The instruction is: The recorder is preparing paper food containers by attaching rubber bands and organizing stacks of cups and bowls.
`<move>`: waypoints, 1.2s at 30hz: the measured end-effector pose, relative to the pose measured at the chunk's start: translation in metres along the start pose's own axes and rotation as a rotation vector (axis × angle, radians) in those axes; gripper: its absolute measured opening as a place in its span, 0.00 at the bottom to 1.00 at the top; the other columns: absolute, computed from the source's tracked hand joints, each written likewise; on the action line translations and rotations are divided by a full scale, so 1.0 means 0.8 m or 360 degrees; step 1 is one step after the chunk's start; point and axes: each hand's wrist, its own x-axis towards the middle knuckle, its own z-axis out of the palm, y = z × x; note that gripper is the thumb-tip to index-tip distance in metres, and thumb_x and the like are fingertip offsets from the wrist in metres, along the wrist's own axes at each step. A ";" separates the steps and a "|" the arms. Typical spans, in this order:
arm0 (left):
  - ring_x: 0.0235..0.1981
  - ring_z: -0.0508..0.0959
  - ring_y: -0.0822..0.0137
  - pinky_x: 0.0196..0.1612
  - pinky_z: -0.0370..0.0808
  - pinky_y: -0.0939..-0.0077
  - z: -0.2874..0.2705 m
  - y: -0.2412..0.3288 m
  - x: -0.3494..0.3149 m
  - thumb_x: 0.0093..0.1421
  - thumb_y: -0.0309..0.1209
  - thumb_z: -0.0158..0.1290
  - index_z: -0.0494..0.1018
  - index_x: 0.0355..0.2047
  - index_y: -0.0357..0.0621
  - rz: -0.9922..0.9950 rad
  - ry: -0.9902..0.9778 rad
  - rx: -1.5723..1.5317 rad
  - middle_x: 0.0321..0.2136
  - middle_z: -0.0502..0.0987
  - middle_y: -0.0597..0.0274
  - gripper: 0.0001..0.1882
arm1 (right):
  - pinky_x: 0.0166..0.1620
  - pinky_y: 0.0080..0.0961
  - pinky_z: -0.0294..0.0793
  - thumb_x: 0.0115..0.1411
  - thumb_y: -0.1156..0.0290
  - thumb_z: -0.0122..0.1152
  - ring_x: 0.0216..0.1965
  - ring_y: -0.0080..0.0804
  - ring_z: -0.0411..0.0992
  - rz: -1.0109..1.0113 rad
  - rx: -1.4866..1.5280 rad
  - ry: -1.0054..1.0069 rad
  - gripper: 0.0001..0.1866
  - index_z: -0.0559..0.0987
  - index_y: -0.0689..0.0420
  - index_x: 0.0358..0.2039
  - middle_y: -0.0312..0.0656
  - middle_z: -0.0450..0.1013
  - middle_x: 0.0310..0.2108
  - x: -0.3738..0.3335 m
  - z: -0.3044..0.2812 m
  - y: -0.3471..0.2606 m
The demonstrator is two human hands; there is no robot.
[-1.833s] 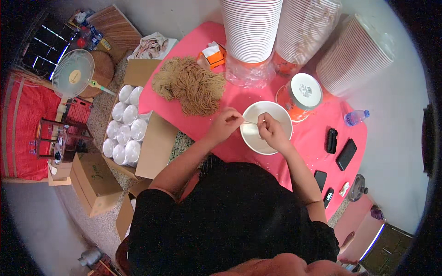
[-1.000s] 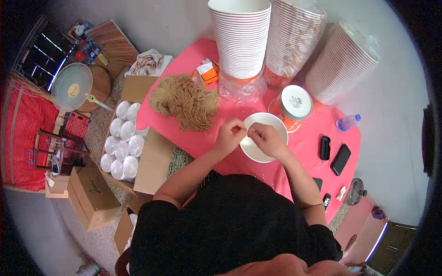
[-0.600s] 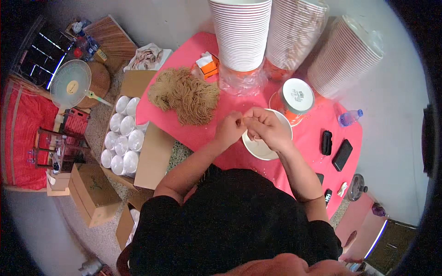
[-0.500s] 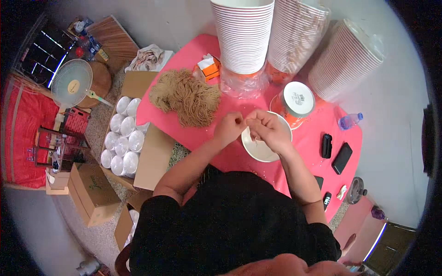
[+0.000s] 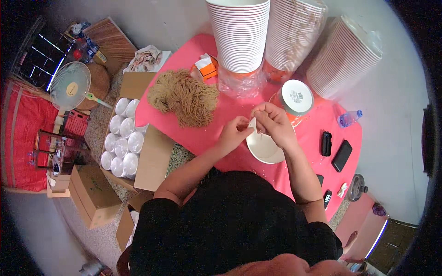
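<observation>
Both my hands are raised over the near left rim of a white round tub (image 5: pixel 267 155) on the pink-covered table. Between them is a small white scrap (image 5: pixel 252 123), thin like paper or tissue; its exact kind is too small to tell. The thumb and fingers of my left hand (image 5: pixel 235 135) pinch its lower end. My right hand (image 5: pixel 274 122) is closed at its upper end, fingertips pressed together and partly hidden. A thin strand seems to hang below the right fingers.
Tall stacks of white tubs (image 5: pixel 240 37) stand at the table's back. Left lies a heap of tan stringy strands (image 5: pixel 195 101) beside an orange tissue box (image 5: pixel 206 67). A lidded tub (image 5: pixel 297 96), bottle (image 5: pixel 350 118) and phone (image 5: pixel 342 156) are right. A carton of wrapped white cups (image 5: pixel 154 158) sits left.
My hands have drawn slightly apart, and the white scrap now shows between them. The tub appears a little farther right in view.
</observation>
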 end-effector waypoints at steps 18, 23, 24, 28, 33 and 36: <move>0.28 0.77 0.63 0.31 0.72 0.73 -0.037 -0.006 0.055 0.52 0.27 0.52 0.74 0.31 0.40 0.0112 0.0140 0.0483 0.27 0.76 0.56 0.07 | 0.21 0.17 0.65 0.61 0.74 0.47 0.14 0.20 0.66 0.0003 0.0361 -0.0140 0.06 0.72 0.62 0.31 0.36 0.68 0.15 -0.070 -0.035 -0.024; 0.36 0.76 0.65 0.39 0.71 0.74 -0.025 0.060 0.061 0.57 0.29 0.50 0.74 0.35 0.37 0.0623 0.0140 0.0547 0.34 0.76 0.55 0.09 | 0.26 0.21 0.71 0.61 0.75 0.45 0.17 0.26 0.70 -0.0093 0.0360 -0.0154 0.06 0.70 0.63 0.34 0.41 0.71 0.19 -0.046 -0.030 -0.022; 0.36 0.76 0.65 0.39 0.71 0.74 -0.021 0.069 0.053 0.57 0.29 0.50 0.74 0.35 0.37 0.0625 0.0143 0.0548 0.34 0.76 0.55 0.09 | 0.26 0.22 0.72 0.61 0.75 0.45 0.18 0.26 0.70 -0.0092 0.0401 -0.0092 0.06 0.70 0.63 0.34 0.41 0.71 0.20 -0.039 -0.030 -0.022; 0.44 0.72 0.66 0.51 0.65 0.73 0.010 0.092 -0.001 0.64 0.34 0.38 0.66 0.46 0.36 -0.0308 -0.0607 -0.0931 0.41 0.72 0.59 0.16 | 0.28 0.21 0.73 0.62 0.73 0.45 0.21 0.28 0.72 -0.0081 0.0396 0.0028 0.07 0.70 0.62 0.34 0.41 0.72 0.22 -0.013 -0.047 -0.009; 0.28 0.71 0.66 0.42 0.71 0.64 0.002 0.088 -0.038 0.64 0.35 0.37 0.67 0.33 0.39 -0.0930 -0.0977 -0.1427 0.22 0.66 0.65 0.13 | 0.30 0.21 0.74 0.63 0.72 0.44 0.23 0.27 0.72 -0.0194 0.0402 0.0312 0.07 0.71 0.61 0.34 0.40 0.72 0.23 0.005 -0.073 0.018; 0.26 0.72 0.67 0.34 0.71 0.70 -0.014 0.076 -0.044 0.64 0.35 0.39 0.66 0.30 0.42 -0.1140 -0.1022 -0.1250 0.21 0.66 0.66 0.11 | 0.31 0.20 0.73 0.62 0.72 0.45 0.24 0.26 0.72 -0.0231 0.0275 0.0490 0.07 0.71 0.61 0.35 0.40 0.72 0.24 0.009 -0.100 0.041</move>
